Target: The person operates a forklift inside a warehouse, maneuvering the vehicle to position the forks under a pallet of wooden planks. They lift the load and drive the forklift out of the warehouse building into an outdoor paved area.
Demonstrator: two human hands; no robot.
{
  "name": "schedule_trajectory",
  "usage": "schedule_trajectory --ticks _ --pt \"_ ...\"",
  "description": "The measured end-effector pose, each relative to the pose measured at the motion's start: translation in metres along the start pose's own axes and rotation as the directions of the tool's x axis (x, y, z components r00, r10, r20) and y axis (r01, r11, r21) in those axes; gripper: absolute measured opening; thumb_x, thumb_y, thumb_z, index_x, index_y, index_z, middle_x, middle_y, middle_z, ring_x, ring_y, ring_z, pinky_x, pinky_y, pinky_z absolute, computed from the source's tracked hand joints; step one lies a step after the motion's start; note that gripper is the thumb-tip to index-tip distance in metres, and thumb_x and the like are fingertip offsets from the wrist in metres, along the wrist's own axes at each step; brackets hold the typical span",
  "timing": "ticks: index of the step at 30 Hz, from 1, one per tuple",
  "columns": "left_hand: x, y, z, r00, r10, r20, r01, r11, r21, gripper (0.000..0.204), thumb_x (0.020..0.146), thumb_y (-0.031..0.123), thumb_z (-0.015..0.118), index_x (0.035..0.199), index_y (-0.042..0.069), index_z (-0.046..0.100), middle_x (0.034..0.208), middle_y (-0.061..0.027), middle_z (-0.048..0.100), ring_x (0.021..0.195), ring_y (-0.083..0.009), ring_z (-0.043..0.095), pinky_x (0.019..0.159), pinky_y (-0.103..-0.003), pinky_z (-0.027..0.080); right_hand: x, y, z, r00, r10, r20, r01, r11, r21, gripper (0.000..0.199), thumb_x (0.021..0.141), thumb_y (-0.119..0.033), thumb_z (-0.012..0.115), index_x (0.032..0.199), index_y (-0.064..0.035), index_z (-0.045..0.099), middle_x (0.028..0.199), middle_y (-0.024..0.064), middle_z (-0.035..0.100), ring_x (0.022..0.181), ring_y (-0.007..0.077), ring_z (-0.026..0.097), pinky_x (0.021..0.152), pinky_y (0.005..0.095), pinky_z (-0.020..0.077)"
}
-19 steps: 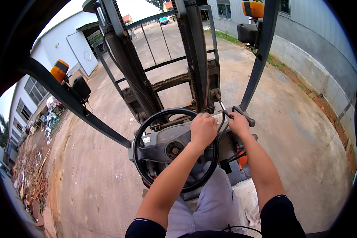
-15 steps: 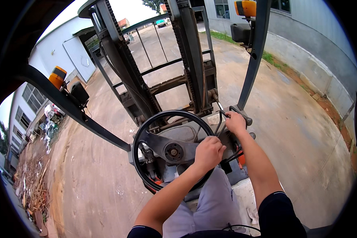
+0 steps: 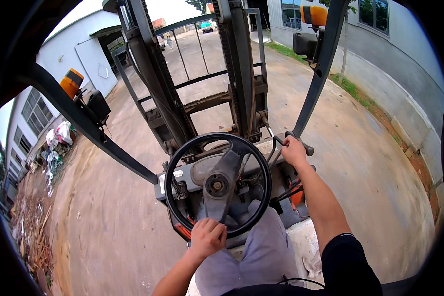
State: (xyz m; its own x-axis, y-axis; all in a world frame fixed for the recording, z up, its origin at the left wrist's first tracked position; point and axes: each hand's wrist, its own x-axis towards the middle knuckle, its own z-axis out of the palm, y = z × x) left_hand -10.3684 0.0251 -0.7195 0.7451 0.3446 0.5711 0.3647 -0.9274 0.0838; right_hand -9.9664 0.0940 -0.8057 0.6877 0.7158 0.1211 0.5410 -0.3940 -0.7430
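My left hand (image 3: 208, 238) is closed on the lower rim of a black steering wheel (image 3: 217, 185), its fingers curled over it. Whether a knob sits under the palm I cannot tell. The wheel's broad spokes run nearly up and down. To the right of the wheel my right hand (image 3: 294, 151) is closed around the top of a thin black control lever (image 3: 277, 140); the fingers partly hide its end. My legs in light grey trousers (image 3: 269, 241) are below the wheel.
Ahead rise a forklift's dark mast (image 3: 239, 64) and load guard (image 3: 197, 79). Cab posts with orange lamps (image 3: 314, 16) flank me. A concrete-based wall (image 3: 380, 108) runs along the right. Rubbish and wood scraps (image 3: 32, 232) lie at left. A green vehicle (image 3: 206, 26) stands far ahead.
My left hand has swept from the wheel's right side down to its bottom, turning the wheel clockwise. My right hand stays on the lever. The surroundings have shifted slightly.
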Motion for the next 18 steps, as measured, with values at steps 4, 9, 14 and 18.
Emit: schedule_trajectory --ticks 4,9,14,18 --pt "0.012 -0.059 -0.009 0.994 -0.075 -0.077 0.081 0.994 0.078 0.010 0.067 0.000 0.066 0.074 0.005 0.060 0.073 -0.0085 0.056 0.068 -0.0280 0.059 0.063 -0.038 0.048 0.028 -0.017 0.016 1.000 0.012 0.012 -0.012 1.000 0.002 0.015 0.081 -0.016 0.060 0.094 -0.0097 0.065 0.093 0.0166 0.071 0.095 0.0355 0.066 0.084 0.0456 0.0512" --pt "0.031 -0.139 -0.009 0.981 -0.099 -0.165 0.121 0.984 0.132 0.013 0.067 -0.002 0.065 0.078 0.003 0.062 0.073 -0.0096 0.057 0.068 -0.0287 0.058 0.061 -0.038 0.046 0.064 -0.038 0.041 0.999 0.026 -0.033 -0.026 1.000 0.014 0.018 0.079 -0.017 0.062 0.095 -0.0090 0.066 0.092 0.0172 0.070 0.092 0.0357 0.067 0.082 0.0457 0.0516" --pt "0.060 -0.194 -0.008 0.977 -0.120 -0.176 0.142 0.982 0.121 0.012 0.070 -0.005 0.062 0.080 0.001 0.061 0.074 -0.0126 0.058 0.068 -0.0322 0.058 0.061 -0.040 0.047 0.101 -0.059 0.066 0.997 0.071 -0.012 -0.071 0.997 0.021 0.021 0.079 -0.017 0.062 0.098 -0.0109 0.066 0.099 0.0162 0.071 0.099 0.0356 0.066 0.087 0.0453 0.0508" --pt "0.078 -0.251 -0.001 0.965 -0.159 -0.209 0.191 0.971 0.144 0.011 0.074 -0.006 0.059 0.083 0.000 0.061 0.076 -0.0144 0.058 0.070 -0.0343 0.058 0.061 -0.041 0.047 0.128 -0.078 0.085 0.996 0.083 0.012 -0.083 0.996 -0.012 0.028 0.079 -0.017 0.061 0.106 -0.0109 0.066 0.106 0.0157 0.070 0.104 0.0350 0.065 0.090 0.0445 0.0507"
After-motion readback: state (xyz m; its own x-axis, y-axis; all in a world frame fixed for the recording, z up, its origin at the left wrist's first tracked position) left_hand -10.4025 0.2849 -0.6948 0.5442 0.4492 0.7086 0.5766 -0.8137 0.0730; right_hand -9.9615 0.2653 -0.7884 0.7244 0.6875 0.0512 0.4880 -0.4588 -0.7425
